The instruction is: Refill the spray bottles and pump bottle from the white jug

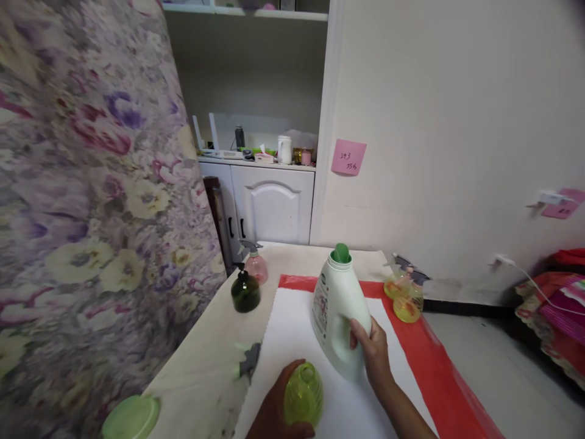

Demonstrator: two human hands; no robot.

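My right hand (375,353) grips the handle side of a big white detergent bottle (337,311) with a green cap, standing a little tilted on a white cloth (292,341). My left hand (276,405) is wrapped round a small round yellow-green bottle (303,395) without a top, near the cloth's front. A grey and green spray head (249,360) lies loose on the table just left of that bottle.
The white cloth lies over a red mat (439,372) on a cream table (205,360). A dark green pump bottle (245,289) and a pink spray bottle (255,263) stand at the left. Two yellow spray bottles (406,296) stand at the right. A floral curtain (91,213) hangs left.
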